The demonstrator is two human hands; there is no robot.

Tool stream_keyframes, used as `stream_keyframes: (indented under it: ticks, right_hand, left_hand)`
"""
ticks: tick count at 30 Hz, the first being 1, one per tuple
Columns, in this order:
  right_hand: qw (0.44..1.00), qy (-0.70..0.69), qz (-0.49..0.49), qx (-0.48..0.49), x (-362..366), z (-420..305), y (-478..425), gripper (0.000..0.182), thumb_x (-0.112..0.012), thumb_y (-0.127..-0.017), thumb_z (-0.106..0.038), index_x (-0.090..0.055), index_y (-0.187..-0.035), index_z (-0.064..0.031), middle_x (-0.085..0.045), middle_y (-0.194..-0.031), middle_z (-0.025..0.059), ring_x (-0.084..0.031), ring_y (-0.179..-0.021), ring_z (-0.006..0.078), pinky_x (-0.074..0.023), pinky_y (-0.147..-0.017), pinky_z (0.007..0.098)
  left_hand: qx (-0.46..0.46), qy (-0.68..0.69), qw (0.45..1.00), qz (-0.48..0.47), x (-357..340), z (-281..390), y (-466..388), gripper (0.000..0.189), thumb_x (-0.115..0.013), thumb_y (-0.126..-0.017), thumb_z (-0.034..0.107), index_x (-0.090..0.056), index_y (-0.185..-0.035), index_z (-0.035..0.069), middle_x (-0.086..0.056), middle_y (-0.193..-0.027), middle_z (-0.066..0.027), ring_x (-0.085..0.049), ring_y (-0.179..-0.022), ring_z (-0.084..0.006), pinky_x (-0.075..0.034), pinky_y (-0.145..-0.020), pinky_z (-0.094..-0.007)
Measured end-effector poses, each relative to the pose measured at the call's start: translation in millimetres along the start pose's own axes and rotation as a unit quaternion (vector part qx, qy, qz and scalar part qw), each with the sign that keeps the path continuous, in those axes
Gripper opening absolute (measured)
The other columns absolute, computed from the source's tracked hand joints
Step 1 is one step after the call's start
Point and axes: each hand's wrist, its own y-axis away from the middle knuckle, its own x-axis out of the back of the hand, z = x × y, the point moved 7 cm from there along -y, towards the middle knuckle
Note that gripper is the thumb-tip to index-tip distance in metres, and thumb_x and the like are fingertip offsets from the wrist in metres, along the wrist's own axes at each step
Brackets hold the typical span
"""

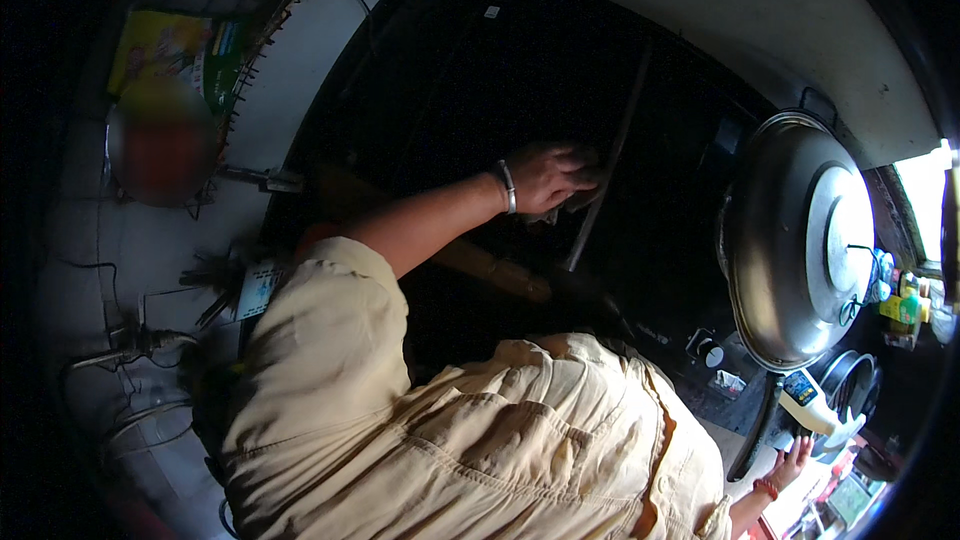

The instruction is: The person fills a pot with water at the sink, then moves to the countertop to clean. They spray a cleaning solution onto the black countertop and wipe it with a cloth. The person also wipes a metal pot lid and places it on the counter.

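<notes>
My left hand (551, 178), with a silver bangle at the wrist, reaches out over a dark area. Its fingers are curled, and a small greyish thing (544, 217) shows just below them; shadow hides whether they grip it. A thin pale strip (609, 172) runs just past the fingertips. At the lower right, my right hand (789, 463) wears a red bracelet and has its fingers extended, with nothing seen in them. Near those fingers lie a cream bottle (814, 409) with a dark label and the black handle (757, 427) of a large steel wok (780, 240).
A control knob (706, 350) sits on a dark appliance front by the wok. Beyond are dark pans (847, 382) and several bottles (907, 307) by a bright window (922, 202). On the left, a wire rack (255, 52) and a faucet (127, 352) stand against pale tiles (79, 240).
</notes>
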Motion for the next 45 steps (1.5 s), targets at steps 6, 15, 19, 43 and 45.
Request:
stream_keyframes:
  ticks: [6, 15, 19, 43, 45]
  right_hand:
    - [0.994, 0.061, -0.085, -0.038, 66.0, -1.8, 9.4, 0.032, -0.053, -0.081, -0.025, -0.048, -0.109, -0.0105, -0.054, -0.096, 0.0011, -0.05, -0.076, 0.0088, -0.0368, -0.051, 0.0151]
    - [0.971, 0.156, -0.139, 0.118, -15.8, -109.8, 127.6, 0.028, -0.051, -0.082, -0.031, -0.057, -0.088, -0.0045, -0.051, -0.061, -0.0004, -0.037, -0.042, 0.0021, -0.024, -0.036, 0.0148]
    - [0.946, 0.139, -0.227, 0.185, -107.6, -154.1, 174.0, 0.025, -0.05, -0.082, -0.026, -0.056, -0.088, -0.0025, -0.052, -0.062, 0.0004, -0.038, -0.045, 0.0036, -0.0254, -0.039, 0.0162]
    - [0.649, 0.204, -0.686, 0.258, -406.9, -157.6, 315.6, 0.021, -0.06, -0.073, -0.018, -0.059, -0.089, -0.0038, -0.059, -0.07, 0.0099, -0.057, -0.06, 0.016, -0.0443, -0.052, 0.0255]
    - [0.65, 0.188, -0.69, 0.257, -418.7, -146.9, 326.2, 0.025, -0.06, -0.073, -0.022, -0.059, -0.092, -0.0044, -0.06, -0.075, 0.0123, -0.06, -0.066, 0.0193, -0.0461, -0.056, 0.0287]
  left_hand:
    - [0.217, 0.03, 0.976, 0.002, -2.4, -104.4, -55.1, 0.033, -0.049, -0.076, 0.01, -0.051, -0.108, 0.016, -0.049, -0.108, -0.0081, -0.047, -0.097, -0.0249, -0.041, -0.083, -0.0371]
    - [0.443, 0.039, 0.891, 0.095, 34.6, -211.7, -5.1, 0.032, -0.045, -0.081, 0.013, -0.048, -0.112, 0.016, -0.05, -0.109, -0.0089, -0.05, -0.095, -0.0229, -0.043, -0.079, -0.0349]
    - [0.257, -0.084, 0.962, -0.016, 9.3, -96.3, -2.2, 0.037, -0.051, -0.075, 0.012, -0.048, -0.111, 0.019, -0.053, -0.094, -0.0075, -0.052, -0.083, -0.0196, -0.047, -0.067, -0.0317]
    - [0.047, -0.015, 0.997, 0.065, 13.0, -23.7, 24.3, 0.026, -0.056, -0.071, 0.008, -0.059, -0.097, 0.013, -0.049, -0.113, -0.0087, -0.046, -0.103, -0.0242, -0.043, -0.081, -0.0352]
    - [-0.001, -0.008, 0.999, 0.046, 28.6, -16.3, 58.7, 0.027, -0.057, -0.071, 0.007, -0.059, -0.098, 0.012, -0.049, -0.114, -0.0096, -0.044, -0.107, -0.0244, -0.04, -0.086, -0.0369]
